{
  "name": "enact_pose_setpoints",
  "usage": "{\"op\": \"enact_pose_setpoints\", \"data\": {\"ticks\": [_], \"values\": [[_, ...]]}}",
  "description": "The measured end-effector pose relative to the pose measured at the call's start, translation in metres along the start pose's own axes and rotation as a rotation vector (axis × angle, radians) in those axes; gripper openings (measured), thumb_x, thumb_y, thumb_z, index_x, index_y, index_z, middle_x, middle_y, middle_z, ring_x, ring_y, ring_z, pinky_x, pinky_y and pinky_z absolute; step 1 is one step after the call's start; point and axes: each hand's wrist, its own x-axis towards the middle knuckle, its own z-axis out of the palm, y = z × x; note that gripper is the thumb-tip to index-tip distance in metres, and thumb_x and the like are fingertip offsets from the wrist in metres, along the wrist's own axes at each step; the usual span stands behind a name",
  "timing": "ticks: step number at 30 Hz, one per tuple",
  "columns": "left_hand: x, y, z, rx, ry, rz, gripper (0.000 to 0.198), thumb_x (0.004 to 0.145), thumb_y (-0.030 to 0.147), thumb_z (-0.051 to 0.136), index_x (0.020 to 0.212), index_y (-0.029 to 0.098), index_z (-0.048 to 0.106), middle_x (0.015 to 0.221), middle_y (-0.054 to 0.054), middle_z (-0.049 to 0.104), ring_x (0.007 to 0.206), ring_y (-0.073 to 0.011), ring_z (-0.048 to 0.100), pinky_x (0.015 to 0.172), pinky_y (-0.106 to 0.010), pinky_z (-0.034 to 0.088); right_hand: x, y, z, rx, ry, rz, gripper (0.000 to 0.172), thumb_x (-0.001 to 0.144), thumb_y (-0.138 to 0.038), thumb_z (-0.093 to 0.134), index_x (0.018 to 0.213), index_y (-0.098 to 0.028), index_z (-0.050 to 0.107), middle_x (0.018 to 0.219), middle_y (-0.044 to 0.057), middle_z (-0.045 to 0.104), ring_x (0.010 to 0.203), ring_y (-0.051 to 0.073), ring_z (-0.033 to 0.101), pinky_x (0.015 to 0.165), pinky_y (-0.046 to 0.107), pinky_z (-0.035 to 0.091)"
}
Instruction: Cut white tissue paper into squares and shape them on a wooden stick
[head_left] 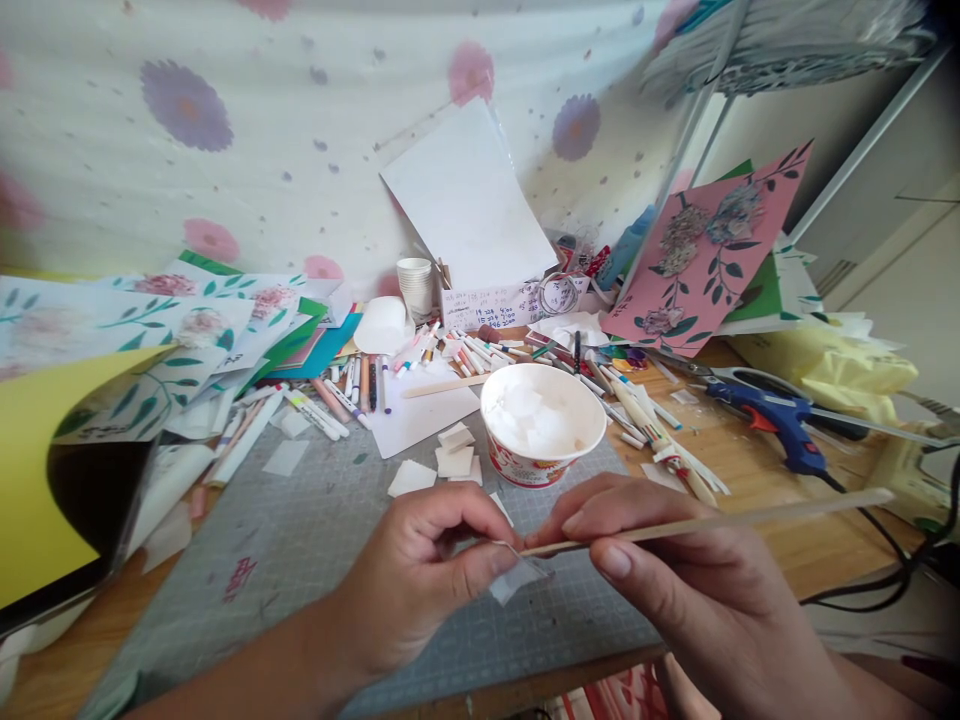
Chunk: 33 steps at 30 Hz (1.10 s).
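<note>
Between the thumb and fingers of my left hand is a small piece of thin white paper, held over the front of the cutting mat. My right hand pinches a long thin wooden stick. The stick's left tip meets the paper close to my left fingertips; its other end points out to the right. Just beyond my hands stands a paper bowl with white pieces inside. Small white paper squares lie left of the bowl.
A blue glue gun with a black cable lies at the right. Many markers crowd the back. Flower pictures stand at the left and right, including a pink sheet. Paper cups are stacked near the wall.
</note>
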Motion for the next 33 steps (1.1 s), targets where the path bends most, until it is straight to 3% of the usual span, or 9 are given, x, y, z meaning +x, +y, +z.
{"op": "enact_pose_setpoints", "data": {"ticks": [10, 24, 33], "values": [[0.0, 0.0008, 0.0019, -0.011, -0.025, -0.002, 0.008, 0.076, 0.019, 0.063, 0.069, 0.016, 0.06, 0.065, 0.002, 0.053, 0.06, -0.0109, 0.044, 0.055, -0.022, 0.035, -0.0037, 0.0026, 0.0025, -0.029, -0.009, -0.052, 0.026, 0.087, -0.013, 0.059, 0.102, -0.032, 0.066, 0.092, -0.003, 0.072, 0.094, 0.015, 0.064, 0.084, 0.023, 0.052], [0.001, 0.0024, 0.0021, -0.104, -0.027, -0.06, 0.006, 0.075, 0.018, 0.066, 0.071, 0.016, 0.062, 0.064, 0.003, 0.053, 0.059, -0.0091, 0.045, 0.054, -0.019, 0.035, -0.0003, 0.0015, 0.0023, -0.084, 0.033, -0.043, 0.022, 0.086, -0.018, 0.061, 0.099, -0.034, 0.068, 0.089, -0.003, 0.073, 0.089, 0.016, 0.067, 0.079, 0.024, 0.055], [-0.0007, 0.0004, 0.0009, -0.124, -0.038, -0.038, 0.007, 0.078, 0.021, 0.066, 0.072, 0.017, 0.064, 0.067, 0.002, 0.054, 0.064, -0.0105, 0.046, 0.058, -0.02, 0.036, 0.003, -0.0023, 0.0044, -0.078, 0.017, -0.084, 0.026, 0.083, -0.009, 0.06, 0.099, -0.029, 0.069, 0.086, 0.001, 0.073, 0.088, 0.019, 0.067, 0.077, 0.028, 0.056]]}}
